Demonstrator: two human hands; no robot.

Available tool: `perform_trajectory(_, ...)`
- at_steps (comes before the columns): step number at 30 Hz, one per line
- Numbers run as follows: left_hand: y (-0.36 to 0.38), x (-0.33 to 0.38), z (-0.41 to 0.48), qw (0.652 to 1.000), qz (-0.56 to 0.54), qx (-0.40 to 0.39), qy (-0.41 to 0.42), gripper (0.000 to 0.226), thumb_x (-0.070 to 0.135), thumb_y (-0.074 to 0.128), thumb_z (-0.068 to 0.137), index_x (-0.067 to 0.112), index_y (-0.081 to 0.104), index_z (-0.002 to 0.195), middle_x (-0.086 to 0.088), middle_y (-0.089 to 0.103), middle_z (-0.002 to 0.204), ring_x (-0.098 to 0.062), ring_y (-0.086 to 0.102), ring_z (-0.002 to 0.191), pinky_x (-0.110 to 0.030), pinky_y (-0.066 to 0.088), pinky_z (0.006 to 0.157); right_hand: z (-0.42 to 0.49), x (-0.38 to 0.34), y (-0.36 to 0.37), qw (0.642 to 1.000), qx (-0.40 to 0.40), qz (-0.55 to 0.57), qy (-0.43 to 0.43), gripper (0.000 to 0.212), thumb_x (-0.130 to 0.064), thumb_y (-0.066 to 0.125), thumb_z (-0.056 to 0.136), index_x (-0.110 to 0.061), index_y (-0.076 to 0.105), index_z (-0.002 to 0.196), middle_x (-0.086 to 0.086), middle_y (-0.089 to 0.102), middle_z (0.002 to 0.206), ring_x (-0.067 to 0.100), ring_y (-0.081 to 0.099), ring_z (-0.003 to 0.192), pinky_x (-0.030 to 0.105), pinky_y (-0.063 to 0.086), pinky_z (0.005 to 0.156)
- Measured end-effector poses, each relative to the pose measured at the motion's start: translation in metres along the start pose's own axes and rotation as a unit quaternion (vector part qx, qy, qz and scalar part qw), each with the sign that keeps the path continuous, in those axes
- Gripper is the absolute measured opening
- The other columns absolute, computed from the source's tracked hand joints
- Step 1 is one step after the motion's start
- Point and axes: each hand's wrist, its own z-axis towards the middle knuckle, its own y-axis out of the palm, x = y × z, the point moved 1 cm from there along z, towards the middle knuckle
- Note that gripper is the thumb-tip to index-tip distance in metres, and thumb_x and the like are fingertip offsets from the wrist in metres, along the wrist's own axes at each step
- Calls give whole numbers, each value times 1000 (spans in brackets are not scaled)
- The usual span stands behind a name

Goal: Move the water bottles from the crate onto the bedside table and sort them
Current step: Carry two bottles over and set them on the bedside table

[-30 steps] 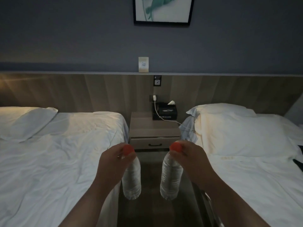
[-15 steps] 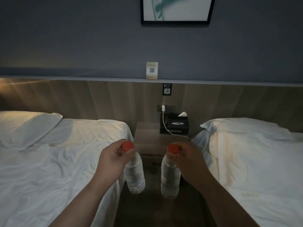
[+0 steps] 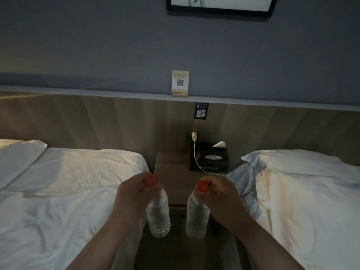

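A: What are the hands doing rn?

B: The left hand (image 3: 130,199) is gripping the left bottle (image 3: 158,215) up at the neck, fingers curling round its red cap (image 3: 150,180). The right hand (image 3: 221,201) is doing the same w/ the right bottle (image 3: 197,217), clamping just under its red cap (image 3: 202,186). Both fists are closing tight on the necks.

A: And the bottles themselves?

B: Both are hanging upright in the air, bodies dangling below the hands, clear plastic, side by side but not touching. They're sitting over the dark gap btwn the two beds, in front of the bedside table (image 3: 171,172), not resting on it.

A: What's lying on the table?

B: A black tissue box (image 3: 209,159) is sitting at the back right, a white tissue poking out the top. A white charger cable (image 3: 196,158) is running down from a plug in the wall, across the box front and off toward the right bed.

A: Further out?

B: The left bed (image 3: 58,191) is showing rumpled white sheets w/ a pillow at the far left; the right bed (image 3: 302,201) is carrying a big white pillow near the headboard. A wood panel is running behind both, a ledge on top holding a small QR card (image 3: 180,83). A framed picture (image 3: 220,6) is hanging on the grey wall above, cut off by the frame edge. Lighting is dim, so fine detail is hard to tell.
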Motion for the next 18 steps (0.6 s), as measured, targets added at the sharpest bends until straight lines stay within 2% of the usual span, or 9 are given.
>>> perform_trajectory(4,4,-16,59,999,-5,-30,-10,8,33,73,68,36,66,70,15,62,61,0,54,59,-21,39,61,51,-9,11,999,24,-26,12,12,-22,72,73,-30,65,78,-14,66,74,-5,61,72,12,43,62)
perform_trajectory(6,9,-23,83,999,-12,-31,-17,13,22,77,72,33,70,76,14,66,65,2,57,59,-15,40,59,71,-8,14,999,23,-43,23,13,-24,72,73,-31,65,81,-13,66,75,-5,61,72,9,43,60)
perform_trajectory(9,19,-28,114,998,-31,-51,-5,16,11,76,73,26,72,76,15,64,59,5,56,55,-7,39,53,101,-3,14,999,19,-32,36,15,-24,75,73,-31,66,82,-12,67,76,-7,62,74,8,45,58)
perform_trajectory(11,26,-33,134,998,-24,-62,-4,16,10,76,73,25,72,76,17,67,64,5,59,59,-7,40,54,122,4,14,999,8,-18,38,14,-22,75,74,-29,66,80,-9,68,77,-1,64,71,14,49,59)
perform_trajectory(15,49,-52,178,998,-11,-64,-12,28,8,80,71,33,68,75,6,68,74,1,62,71,-12,44,59,174,25,15,998,-21,-11,61,10,-22,71,73,-28,65,77,-8,67,78,5,63,67,23,53,62)
perform_trajectory(18,65,-64,200,997,-5,-71,-22,32,6,80,70,36,69,72,15,70,78,-2,64,73,-13,48,59,207,40,16,996,-52,-14,65,10,-30,71,73,-30,64,81,-10,68,76,4,64,70,25,54,64)
